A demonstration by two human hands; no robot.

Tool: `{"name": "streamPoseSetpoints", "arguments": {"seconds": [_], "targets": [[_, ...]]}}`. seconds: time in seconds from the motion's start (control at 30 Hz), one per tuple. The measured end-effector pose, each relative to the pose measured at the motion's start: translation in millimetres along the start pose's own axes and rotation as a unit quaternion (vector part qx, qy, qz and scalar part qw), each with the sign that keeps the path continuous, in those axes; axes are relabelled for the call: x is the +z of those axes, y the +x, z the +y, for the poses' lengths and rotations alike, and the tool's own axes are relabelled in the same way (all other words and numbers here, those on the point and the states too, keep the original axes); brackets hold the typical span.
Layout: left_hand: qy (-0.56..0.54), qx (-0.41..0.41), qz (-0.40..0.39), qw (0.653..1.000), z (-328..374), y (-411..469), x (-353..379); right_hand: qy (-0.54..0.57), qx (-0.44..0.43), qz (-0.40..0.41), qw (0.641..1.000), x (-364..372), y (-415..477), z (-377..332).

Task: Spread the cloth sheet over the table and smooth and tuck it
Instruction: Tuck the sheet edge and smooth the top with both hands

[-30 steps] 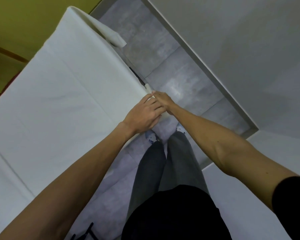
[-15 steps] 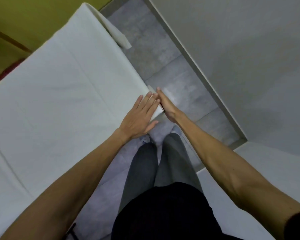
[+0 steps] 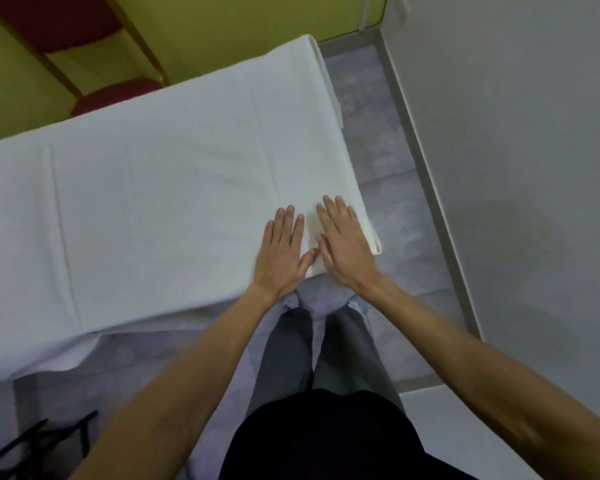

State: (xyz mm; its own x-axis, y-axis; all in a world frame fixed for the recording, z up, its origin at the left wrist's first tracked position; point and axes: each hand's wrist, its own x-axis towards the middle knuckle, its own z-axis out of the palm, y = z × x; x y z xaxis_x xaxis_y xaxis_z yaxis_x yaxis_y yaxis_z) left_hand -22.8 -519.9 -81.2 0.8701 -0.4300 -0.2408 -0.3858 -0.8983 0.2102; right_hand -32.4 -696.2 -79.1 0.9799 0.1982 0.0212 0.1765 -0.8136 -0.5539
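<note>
At the counter's near right corner, both grips now lie flat and spread, pinching nothing: left hand (image 3: 282, 252) and right hand (image 3: 343, 244) have left the edge, pressing the cloth sheet (image 3: 174, 188) covering the counter. Tucking there looks finished; smoothing follows.

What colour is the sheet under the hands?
White, plain with faint fold creases; the sheet shows clearly in the head view.

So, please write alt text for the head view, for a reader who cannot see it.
Both hands, left hand and right hand, lie flat, fingers spread, side by side on a white sheet covering a table, near its right corner. Grey floor and a wall lie beyond.
</note>
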Motion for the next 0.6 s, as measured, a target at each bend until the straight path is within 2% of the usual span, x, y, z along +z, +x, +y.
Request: {"name": "streamPoseSetpoints", "arguments": {"seconds": [0.07, 0.17, 0.23, 0.4, 0.6], "targets": [[0.004, -0.045, 0.004, 0.999, -13, -17, 1, -0.04, -0.044, -0.05, 0.997, 17, -9, -14], [0.008, -0.082, 0.016, 0.997, -36, -43, 4, -0.107, -0.005, -0.083, 0.991, 31, -10, -30], [0.004, -0.099, 0.019, 0.995, -52, -59, 5, -0.127, 0.016, -0.084, 0.988, 38, -7, -42], [-0.01, -0.113, 0.024, 0.993, -96, -87, 3, -0.155, -0.005, -0.077, 0.985, 67, 0, -82], [-0.025, -0.112, 0.031, 0.993, -180, -131, -4, -0.171, 0.012, -0.08, 0.982, 116, 10, -156]]}}
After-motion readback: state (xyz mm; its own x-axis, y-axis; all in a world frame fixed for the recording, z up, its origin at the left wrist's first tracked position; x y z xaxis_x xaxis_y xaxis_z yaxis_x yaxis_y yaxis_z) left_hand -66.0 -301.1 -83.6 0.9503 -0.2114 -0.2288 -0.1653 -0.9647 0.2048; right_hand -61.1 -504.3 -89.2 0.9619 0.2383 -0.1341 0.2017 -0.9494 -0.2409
